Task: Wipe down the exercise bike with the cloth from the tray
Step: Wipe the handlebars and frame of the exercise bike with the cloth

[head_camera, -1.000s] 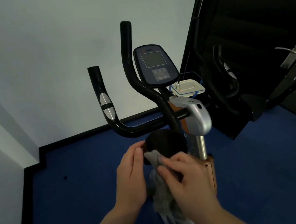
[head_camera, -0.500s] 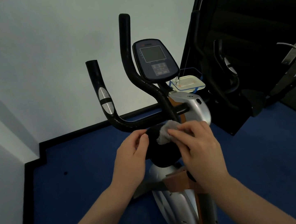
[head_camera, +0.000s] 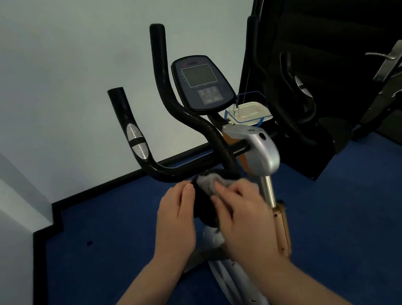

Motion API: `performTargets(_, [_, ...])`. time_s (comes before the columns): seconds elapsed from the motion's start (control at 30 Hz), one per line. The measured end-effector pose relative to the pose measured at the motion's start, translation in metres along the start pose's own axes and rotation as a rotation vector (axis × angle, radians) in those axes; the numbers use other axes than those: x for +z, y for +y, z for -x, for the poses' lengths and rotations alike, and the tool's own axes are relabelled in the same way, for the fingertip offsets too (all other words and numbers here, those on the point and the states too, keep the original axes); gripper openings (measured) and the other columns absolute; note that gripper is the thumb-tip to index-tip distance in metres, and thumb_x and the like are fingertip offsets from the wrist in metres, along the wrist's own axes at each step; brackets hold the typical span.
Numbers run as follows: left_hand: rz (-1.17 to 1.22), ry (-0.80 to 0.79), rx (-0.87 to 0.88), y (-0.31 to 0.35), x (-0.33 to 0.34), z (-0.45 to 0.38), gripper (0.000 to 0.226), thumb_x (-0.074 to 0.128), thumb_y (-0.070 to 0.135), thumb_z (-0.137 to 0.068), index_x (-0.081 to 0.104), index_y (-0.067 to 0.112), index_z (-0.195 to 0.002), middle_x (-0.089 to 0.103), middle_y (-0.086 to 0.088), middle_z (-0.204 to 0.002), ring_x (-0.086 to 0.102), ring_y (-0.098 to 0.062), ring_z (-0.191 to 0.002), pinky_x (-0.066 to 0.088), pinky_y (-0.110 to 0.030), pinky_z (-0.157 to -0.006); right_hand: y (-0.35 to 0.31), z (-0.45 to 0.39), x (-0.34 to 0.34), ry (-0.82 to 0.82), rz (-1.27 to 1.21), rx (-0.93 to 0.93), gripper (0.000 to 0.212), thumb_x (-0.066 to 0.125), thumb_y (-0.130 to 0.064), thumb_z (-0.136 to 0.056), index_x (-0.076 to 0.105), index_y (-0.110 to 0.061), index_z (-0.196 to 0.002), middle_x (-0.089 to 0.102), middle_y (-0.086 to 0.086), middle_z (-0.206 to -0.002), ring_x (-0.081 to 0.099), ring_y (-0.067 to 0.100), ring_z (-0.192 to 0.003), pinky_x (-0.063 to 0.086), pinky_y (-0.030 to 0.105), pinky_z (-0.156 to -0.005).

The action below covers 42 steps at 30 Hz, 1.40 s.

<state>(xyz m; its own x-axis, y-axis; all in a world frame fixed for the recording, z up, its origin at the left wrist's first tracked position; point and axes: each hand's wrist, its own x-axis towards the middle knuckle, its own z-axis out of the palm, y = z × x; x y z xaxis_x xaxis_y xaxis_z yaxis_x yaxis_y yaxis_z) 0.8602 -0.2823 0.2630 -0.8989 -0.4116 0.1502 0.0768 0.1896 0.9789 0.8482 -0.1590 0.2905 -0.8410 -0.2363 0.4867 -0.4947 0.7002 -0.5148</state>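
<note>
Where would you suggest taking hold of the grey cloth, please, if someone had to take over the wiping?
Probably the bunched end of the cloth sticking out past the right hand, reached from the handlebar side. It stands free on the black knob; the rest lies under that hand, and the left hand blocks the knob's left edge.

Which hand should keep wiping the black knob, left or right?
Right. The right hand already presses the cloth onto the knob; the left hand only steadies its edge, without cloth.

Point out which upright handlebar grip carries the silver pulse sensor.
The shorter, leftmost grip; its silver pad faces the camera. The taller grip beside the console is plain black.
</note>
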Motion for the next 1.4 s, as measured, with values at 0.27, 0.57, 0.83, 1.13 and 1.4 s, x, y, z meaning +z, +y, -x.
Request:
performTargets(0.27, [-0.026, 0.051, 0.010, -0.001, 0.005, 0.001, 0.030, 0.035, 0.046, -0.093, 0.064, 0.040, -0.091, 0.066, 0.003, -0.093, 0.059, -0.016, -0.093, 0.048, -0.047, -0.085, 0.004, -0.015, -0.021, -0.042, -0.356, 0.170, 0.013, 0.068, -0.024, -0.085, 0.073, -0.028, -0.096, 0.058, -0.011, -0.079, 0.058, 0.001, -0.076, 0.043, 0.007, -0.064])
performTargets(0.57, [-0.019, 0.126, -0.010, 0.002, 0.011, 0.004, 0.029, 0.039, 0.027, -0.100, 0.065, 0.027, -0.088, 0.065, 0.002, -0.086, 0.060, -0.015, -0.086, 0.049, -0.043, -0.081, 0.002, -0.013, -0.015, -0.302, -0.371, 0.212, 0.011, 0.064, -0.026, -0.088, 0.074, -0.025, -0.091, 0.060, -0.007, -0.084, 0.059, 0.004, -0.077, 0.052, 0.025, -0.071])
performTargets(0.83, [-0.254, 0.239, 0.172, 0.043, 0.013, -0.032, 0.019, 0.055, 0.029, -0.087, 0.061, 0.033, -0.105, 0.054, 0.022, -0.099, 0.056, -0.001, -0.090, 0.043, -0.019, -0.073, 0.044, -0.094, -0.067, 0.083, -0.657, 0.270, 0.020, 0.071, -0.027, -0.082, 0.074, -0.029, -0.101, 0.068, -0.013, -0.095, 0.064, -0.003, -0.092, 0.053, 0.016, -0.078])
performTargets(1.13, [-0.803, 0.123, 0.121, 0.033, 0.022, -0.058, 0.035, 0.046, 0.036, -0.095, 0.056, 0.024, -0.126, 0.052, 0.005, -0.135, 0.042, -0.012, -0.128, 0.013, -0.035, -0.119, 0.084, -0.061, 0.006, -0.045, -0.393, 0.053, 0.029, 0.075, -0.018, -0.079, 0.070, -0.036, -0.102, 0.062, -0.012, -0.097, 0.060, -0.002, -0.092, 0.047, 0.008, -0.078])
performTargets(1.4, [-0.800, 0.013, 0.101, 0.033, 0.023, -0.061, 0.034, 0.040, 0.030, -0.097, 0.053, 0.026, -0.128, 0.058, 0.010, -0.128, 0.047, -0.007, -0.124, 0.005, -0.031, -0.118, 0.073, -0.108, 0.021, 0.023, -0.308, -0.043, 0.016, 0.077, -0.014, -0.078, 0.076, -0.015, -0.093, 0.061, -0.004, -0.080, 0.056, 0.002, -0.073, 0.042, 0.006, -0.066])
